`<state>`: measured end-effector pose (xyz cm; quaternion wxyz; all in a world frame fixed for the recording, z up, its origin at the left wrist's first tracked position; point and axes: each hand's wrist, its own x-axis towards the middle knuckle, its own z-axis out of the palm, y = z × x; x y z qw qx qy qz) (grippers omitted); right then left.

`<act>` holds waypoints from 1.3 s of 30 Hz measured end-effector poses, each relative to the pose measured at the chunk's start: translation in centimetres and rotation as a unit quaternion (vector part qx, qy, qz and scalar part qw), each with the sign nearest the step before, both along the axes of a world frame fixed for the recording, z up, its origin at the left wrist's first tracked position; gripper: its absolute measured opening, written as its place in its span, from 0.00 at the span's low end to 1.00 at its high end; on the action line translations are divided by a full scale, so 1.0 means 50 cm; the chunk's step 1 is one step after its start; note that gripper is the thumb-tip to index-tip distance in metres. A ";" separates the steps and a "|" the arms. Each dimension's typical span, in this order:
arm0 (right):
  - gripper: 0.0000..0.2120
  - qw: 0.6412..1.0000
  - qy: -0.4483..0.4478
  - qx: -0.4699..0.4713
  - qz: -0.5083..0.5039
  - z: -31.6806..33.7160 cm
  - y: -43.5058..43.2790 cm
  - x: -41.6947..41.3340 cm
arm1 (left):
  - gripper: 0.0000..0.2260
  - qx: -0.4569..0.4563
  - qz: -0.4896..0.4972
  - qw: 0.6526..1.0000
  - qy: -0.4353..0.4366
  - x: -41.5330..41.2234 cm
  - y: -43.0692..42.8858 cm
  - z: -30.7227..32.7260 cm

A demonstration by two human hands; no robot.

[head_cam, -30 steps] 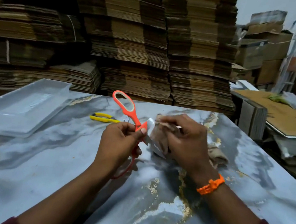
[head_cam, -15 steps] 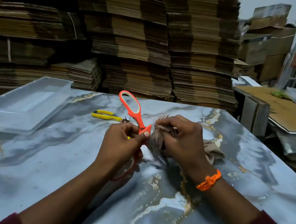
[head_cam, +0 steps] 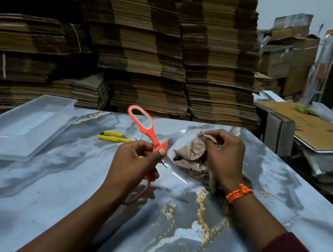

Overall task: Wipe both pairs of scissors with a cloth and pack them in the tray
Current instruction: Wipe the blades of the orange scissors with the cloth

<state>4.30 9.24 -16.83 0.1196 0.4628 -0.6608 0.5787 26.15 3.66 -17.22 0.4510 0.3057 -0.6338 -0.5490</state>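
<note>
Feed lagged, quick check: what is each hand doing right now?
Left hand: grips the orange-handled steel scissors.
Right hand: grips the crumpled beige cloth.

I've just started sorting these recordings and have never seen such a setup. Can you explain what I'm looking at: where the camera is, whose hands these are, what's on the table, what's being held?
No machine here: a person works with bare hands, filmed by one camera worn on their head, looking forward and down. The left hand grips the orange scissors. The right hand pinches a bunched beige cloth beside the blades. On the marbled table lie the yellow-handled scissors and, far left, a clear plastic tray. Stacked cardboard stands behind.
</note>
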 end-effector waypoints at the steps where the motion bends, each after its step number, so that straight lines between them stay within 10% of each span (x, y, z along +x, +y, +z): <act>1: 0.05 1.000 -0.016 -0.006 -0.003 0.002 0.005 -0.009 | 0.09 0.022 0.007 1.000 0.022 0.000 -0.004 0.003; 11: 0.03 0.997 -0.054 0.001 0.048 0.008 0.011 0.011 | 0.02 0.007 0.032 0.998 0.058 0.018 -0.023 0.014; 23: 0.05 0.992 -0.091 -0.003 0.087 0.010 0.019 0.034 | 0.30 -0.053 0.007 0.996 0.069 0.039 -0.049 0.030; 33: 0.05 0.991 -0.084 0.017 0.100 0.016 0.025 0.049 | 0.08 -0.005 0.093 0.988 0.127 0.046 -0.052 0.044; 39: 0.07 0.995 -0.051 0.001 0.090 0.017 0.027 0.069 | 0.18 0.027 0.136 0.989 0.050 0.038 -0.052 0.037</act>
